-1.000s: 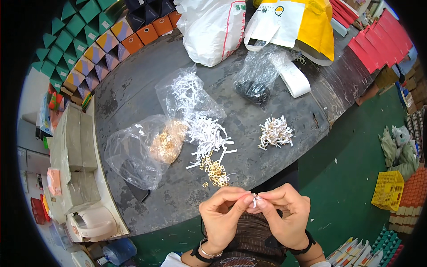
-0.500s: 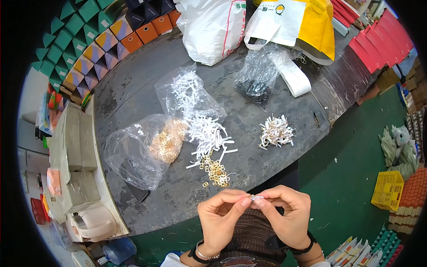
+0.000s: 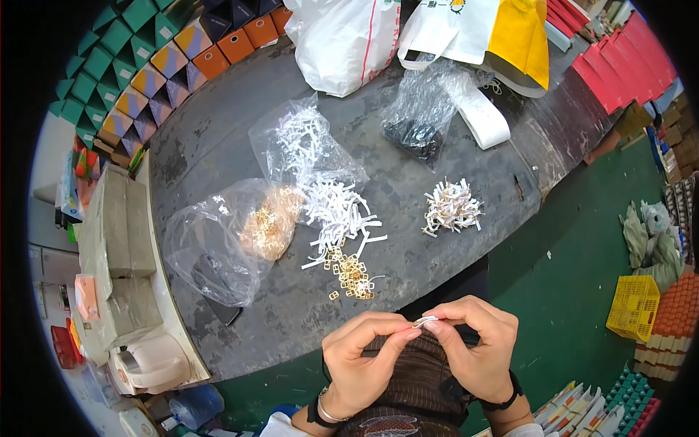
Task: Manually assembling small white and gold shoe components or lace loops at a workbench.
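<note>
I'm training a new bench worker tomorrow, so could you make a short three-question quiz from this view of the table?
1. True or false: both hands pinch one small white strip.
2. What lies loose on the table just beyond the hands? A) small gold buckles B) black caps C) red boxes
3. Which side of the loose white strips is the separate finished-looking bundle on?

Key: 1 true, left hand and right hand meet on it. 2 A. 3 the person's right.
</note>
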